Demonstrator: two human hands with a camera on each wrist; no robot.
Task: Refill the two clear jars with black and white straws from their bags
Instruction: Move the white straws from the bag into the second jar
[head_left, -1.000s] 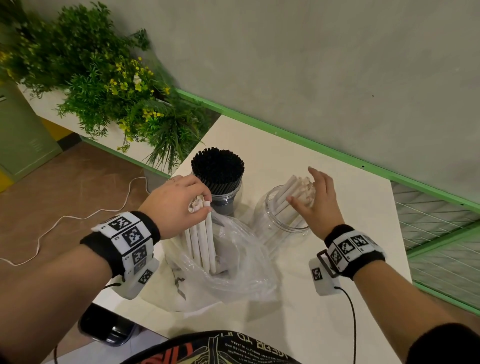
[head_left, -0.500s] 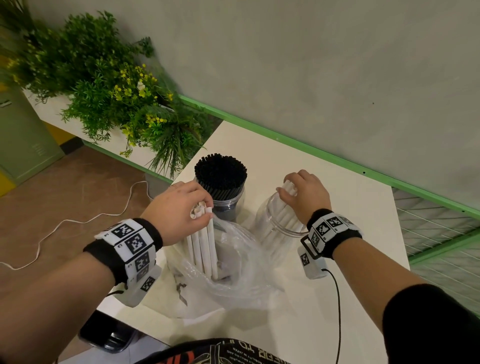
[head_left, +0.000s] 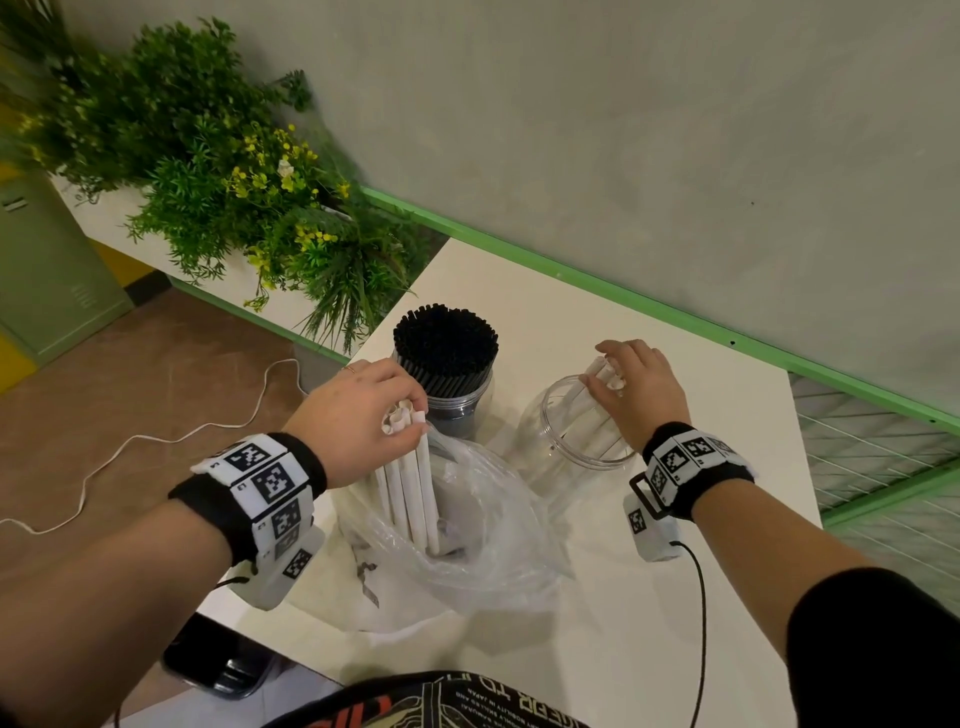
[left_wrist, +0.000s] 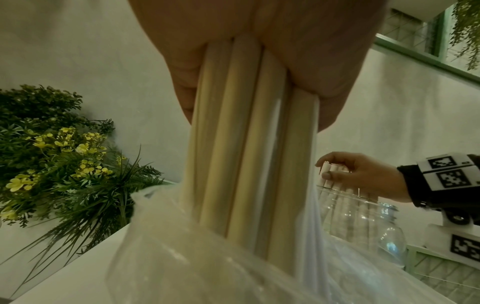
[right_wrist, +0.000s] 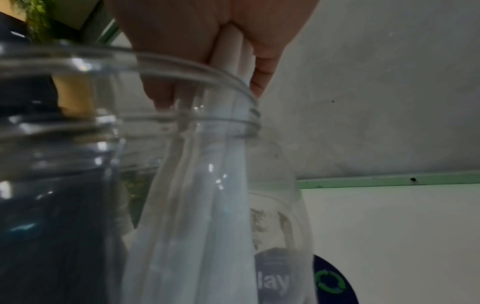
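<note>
My left hand grips the tops of a bundle of white straws standing upright in a crumpled clear plastic bag; the left wrist view shows the same straws between fingers and thumb. My right hand holds the tops of several white straws that lean inside the right clear jar. In the right wrist view those straws pass the jar's rim. The left jar is packed with black straws.
The white table ends close on the left and front. A planter of green plants with yellow flowers stands left of it. A white cable lies on the brown floor. A green rail runs along the wall.
My right hand closed round the white straws at the jar mouth and shifted a little over the rim. My left hand stayed on the bundle in the bag.
</note>
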